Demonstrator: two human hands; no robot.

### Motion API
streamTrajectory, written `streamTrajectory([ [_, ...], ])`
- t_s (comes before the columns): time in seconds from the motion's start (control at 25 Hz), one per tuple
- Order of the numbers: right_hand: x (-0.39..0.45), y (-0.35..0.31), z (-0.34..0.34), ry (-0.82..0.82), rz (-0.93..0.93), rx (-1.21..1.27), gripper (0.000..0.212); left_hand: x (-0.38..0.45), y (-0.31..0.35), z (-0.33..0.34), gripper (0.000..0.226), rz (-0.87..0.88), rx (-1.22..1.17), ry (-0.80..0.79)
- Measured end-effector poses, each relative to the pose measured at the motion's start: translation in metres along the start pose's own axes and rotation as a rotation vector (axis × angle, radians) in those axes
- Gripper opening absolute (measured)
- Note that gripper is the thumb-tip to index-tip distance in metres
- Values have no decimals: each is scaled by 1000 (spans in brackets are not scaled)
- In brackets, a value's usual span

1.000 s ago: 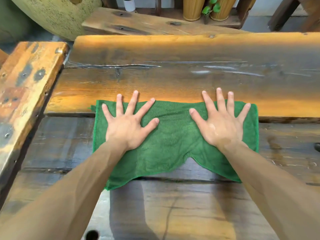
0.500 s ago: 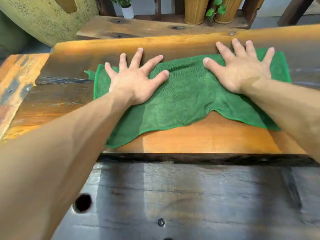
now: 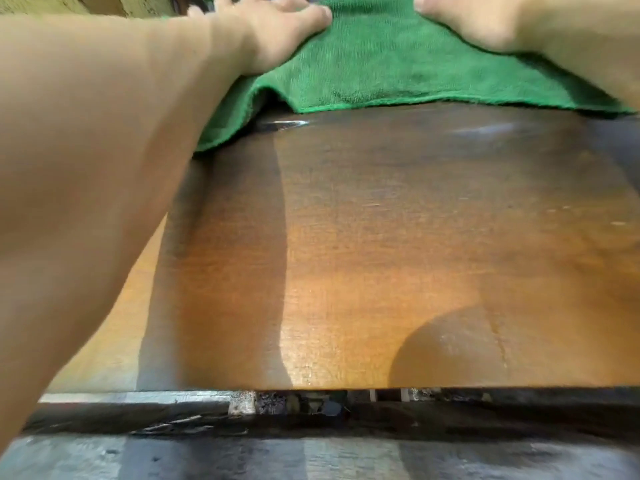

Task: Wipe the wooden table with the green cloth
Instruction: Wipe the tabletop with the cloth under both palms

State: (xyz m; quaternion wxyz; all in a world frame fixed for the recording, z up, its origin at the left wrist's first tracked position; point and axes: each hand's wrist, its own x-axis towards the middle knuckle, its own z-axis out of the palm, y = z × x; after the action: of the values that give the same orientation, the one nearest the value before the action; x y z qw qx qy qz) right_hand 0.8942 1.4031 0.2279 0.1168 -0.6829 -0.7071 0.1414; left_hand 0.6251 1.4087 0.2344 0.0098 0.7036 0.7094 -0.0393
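The green cloth [image 3: 381, 64] lies spread on the far part of the wooden table [image 3: 381, 254], at the top of the head view. My left hand [image 3: 277, 29] presses flat on the cloth's left part, thumb out to the right. On the cloth's right part my right hand [image 3: 485, 22] rests the same way. The frame's top edge cuts off most fingers of both hands. The cloth's near left corner is bunched and lifted a little beside my left wrist. Both forearms stretch far forward over the orange-brown plank.
The plank's near edge [image 3: 346, 388] runs across the lower view, with a dark gap below it and a lower grey-dark wooden board [image 3: 346, 455] at the bottom. A yellowish rough object [image 3: 86, 3] shows at the top left.
Both hands have pushed the cloth further away across the plank, toward its far edge. My head has leaned forward and down, so the plank now fills the view.
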Motion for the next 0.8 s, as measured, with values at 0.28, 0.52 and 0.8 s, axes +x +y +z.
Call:
streamTrajectory([
  [0.28,-16,-1,-5,-27,73,-309,82,-31,11,3,74,-100,-95,16],
  [0.52,-77,6,-11,-99,53,-286,77,-92,18,2,71,-42,-71,-45],
  [0.8,-181,8,-10,-77,27,-311,75,-194,32,10,73,-26,-82,-40],
])
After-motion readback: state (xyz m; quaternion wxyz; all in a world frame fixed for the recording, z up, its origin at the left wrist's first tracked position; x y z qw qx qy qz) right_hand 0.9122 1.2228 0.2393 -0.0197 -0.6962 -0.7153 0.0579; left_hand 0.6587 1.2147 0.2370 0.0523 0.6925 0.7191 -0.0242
